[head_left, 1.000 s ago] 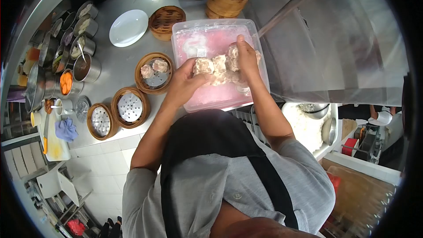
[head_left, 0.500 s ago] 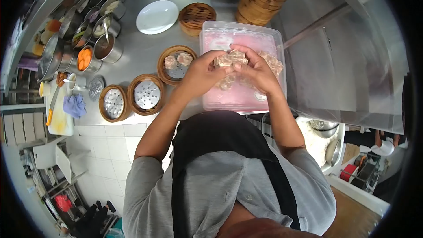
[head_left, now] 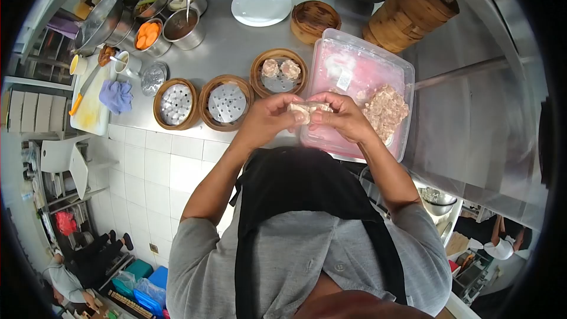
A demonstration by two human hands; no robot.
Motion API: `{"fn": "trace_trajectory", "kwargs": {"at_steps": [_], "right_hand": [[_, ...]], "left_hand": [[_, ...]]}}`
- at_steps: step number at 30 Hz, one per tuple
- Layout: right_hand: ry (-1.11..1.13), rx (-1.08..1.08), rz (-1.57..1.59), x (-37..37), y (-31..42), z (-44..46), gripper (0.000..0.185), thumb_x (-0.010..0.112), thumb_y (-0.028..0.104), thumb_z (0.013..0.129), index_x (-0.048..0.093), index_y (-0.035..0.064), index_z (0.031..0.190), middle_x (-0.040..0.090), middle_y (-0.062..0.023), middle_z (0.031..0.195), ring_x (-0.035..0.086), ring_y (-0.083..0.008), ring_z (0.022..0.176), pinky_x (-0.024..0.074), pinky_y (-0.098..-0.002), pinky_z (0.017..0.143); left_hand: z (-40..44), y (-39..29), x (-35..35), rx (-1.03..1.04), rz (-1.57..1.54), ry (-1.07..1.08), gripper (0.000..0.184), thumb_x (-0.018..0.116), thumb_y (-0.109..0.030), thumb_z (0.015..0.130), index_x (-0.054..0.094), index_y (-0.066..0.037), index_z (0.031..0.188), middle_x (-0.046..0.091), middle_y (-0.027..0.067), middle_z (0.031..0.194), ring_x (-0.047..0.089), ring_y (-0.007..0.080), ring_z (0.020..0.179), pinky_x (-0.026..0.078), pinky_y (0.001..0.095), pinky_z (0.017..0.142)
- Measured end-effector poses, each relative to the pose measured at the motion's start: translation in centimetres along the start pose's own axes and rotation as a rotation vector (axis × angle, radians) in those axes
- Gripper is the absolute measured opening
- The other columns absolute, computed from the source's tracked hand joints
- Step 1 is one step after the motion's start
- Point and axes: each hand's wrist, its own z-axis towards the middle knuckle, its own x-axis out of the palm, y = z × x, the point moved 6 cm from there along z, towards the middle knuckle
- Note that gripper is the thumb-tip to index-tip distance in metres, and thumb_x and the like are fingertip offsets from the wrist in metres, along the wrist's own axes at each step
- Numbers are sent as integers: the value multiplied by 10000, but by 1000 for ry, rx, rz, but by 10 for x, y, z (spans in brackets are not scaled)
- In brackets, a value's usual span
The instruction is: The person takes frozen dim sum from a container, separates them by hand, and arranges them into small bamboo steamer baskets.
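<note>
Pinching one pale lump (head_left: 302, 110) from both sides, the left hand (head_left: 267, 120) and right hand (head_left: 347, 119) meet a little above the middle of the frame – I log both as gripping it, thumbs and fingers bent in around it. Fingers cover part of the lump, so I can't tell its full shape; what I get looks longer left to right, running from one set of fingertips to the other. It is held up over the lower left part of the clear container (head_left: 372, 71), right of centre.

Key relation from my end: the near steamer basket (head_left: 255, 78) lies up and left of the lump, just above the left hand, so the left is the nearer of the two. Two dumplings (head_left: 280, 68) sit side by side in it, toward its upper edge. Opposite way – the meat mix (head_left: 387, 109) lies right of the lump, in the container's right half, and there I have the right hand nearer.

Further left, in a row sloping down to the left, I mark the middle basket (head_left: 227, 104) and the far basket (head_left: 176, 105), perforated plates showing in both. Bamboo stack (head_left: 407, 12) stands at upper right, white plate (head_left: 261, 6) at top centre
</note>
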Motion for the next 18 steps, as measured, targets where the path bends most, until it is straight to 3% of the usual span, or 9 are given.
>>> {"fn": "trace_trajectory", "kwargs": {"at_steps": [8,11,13,18], "right_hand": [[-157,-75,-246,11,-7,24,359,739,115,862,595,-17,1164,672,-53,1025,608,-87,871,509,-244,775],[-286,-101,-462,7,-3,32,391,773,142,830,607,-10,1150,679,-74,1025,608,-103,864,497,-254,774],[-398,-89,-669,4,2,36,409,792,158,804,618,5,1141,678,-98,1032,625,-142,878,499,-280,784],[-410,-347,-1033,6,19,57,436,790,159,750,635,58,1146,641,-118,1072,586,-264,1020,449,-367,911]], "left_hand": [[-4,-3,-25,27,219,-194,247,662,-117,895,630,3,1108,653,17,892,570,55,725,471,219,649],[1,4,-37,-3,471,-278,291,693,-142,868,628,14,1106,673,48,905,609,98,748,488,245,675],[3,-13,-39,111,694,-391,314,702,-148,851,621,15,1106,684,89,914,641,159,753,503,273,684],[11,-11,-51,375,1052,-579,322,715,-130,790,607,-22,1074,679,158,969,650,306,842,496,389,764]]}}
